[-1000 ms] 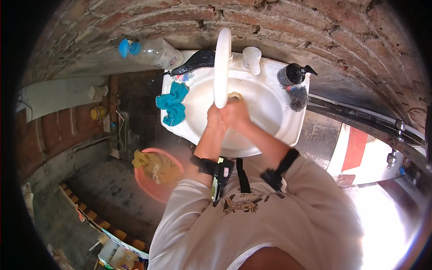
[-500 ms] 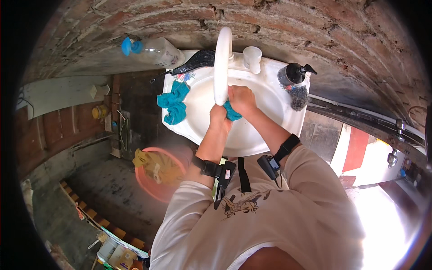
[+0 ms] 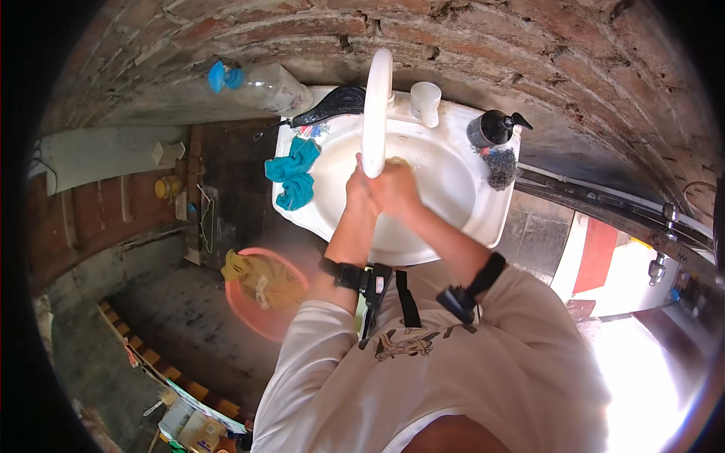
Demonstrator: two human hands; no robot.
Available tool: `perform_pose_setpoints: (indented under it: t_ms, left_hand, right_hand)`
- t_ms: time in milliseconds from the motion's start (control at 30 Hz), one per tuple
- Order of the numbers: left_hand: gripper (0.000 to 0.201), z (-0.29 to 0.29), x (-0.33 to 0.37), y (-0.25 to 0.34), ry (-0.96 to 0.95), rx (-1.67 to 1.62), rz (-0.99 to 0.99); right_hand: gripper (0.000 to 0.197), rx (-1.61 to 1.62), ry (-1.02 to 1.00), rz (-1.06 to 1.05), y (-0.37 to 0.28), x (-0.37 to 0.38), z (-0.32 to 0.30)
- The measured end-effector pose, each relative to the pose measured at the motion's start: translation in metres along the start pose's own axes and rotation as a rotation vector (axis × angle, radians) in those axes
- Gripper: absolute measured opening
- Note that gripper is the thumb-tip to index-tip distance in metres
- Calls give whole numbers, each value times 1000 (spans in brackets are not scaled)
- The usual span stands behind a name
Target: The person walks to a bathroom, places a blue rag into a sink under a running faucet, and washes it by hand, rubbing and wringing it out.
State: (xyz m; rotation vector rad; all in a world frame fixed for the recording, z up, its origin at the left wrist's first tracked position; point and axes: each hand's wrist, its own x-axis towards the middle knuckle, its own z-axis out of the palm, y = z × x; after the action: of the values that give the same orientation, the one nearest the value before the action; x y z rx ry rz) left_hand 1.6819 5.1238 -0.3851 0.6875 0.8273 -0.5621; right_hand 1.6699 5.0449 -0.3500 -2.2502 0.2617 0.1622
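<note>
My left hand [image 3: 362,190] and my right hand [image 3: 394,189] are pressed together over the white sink [image 3: 445,215], just below the spout of the white faucet [image 3: 374,113]. Both hands are closed. The teal cloth seen between them a moment ago is now hidden by my fingers, and none shows in the basin. A small yellowish patch peeks out beyond my right hand, too small to name. Another crumpled teal cloth [image 3: 293,172] lies in two lumps on the sink's left rim.
A clear bottle with blue pump [image 3: 272,87] and a black brush-like item [image 3: 332,106] lie back left. The white faucet handle [image 3: 426,102], black pump bottle [image 3: 491,128] and dark scouring pad [image 3: 501,167] sit back right. An orange-pink basin [image 3: 238,302] holds yellowish cloth below left.
My right hand has come down and left, closer against my left hand. The teal cloth that showed between them is now covered. My right forearm has shifted slightly.
</note>
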Motion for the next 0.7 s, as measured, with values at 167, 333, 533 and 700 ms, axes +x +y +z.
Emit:
perform_pose_setpoints:
  t_ms: [167,333,533,700]
  left_hand:
    - [44,-8,1,-11,-413,-113,-37]
    - [35,13,-15,-2,-144,-59,-97]
    - [28,-34,-12,8,-172,429,-2]
    - [27,-21,-6,6,-148,-20,10]
  right_hand:
    - [31,-228,-153,21,13,16,-1]
    - [30,188,-195,405,84,47,-1]
    - [29,1239,-202,545,49,29,-24]
    - [28,753,27,84,13,-23,-4]
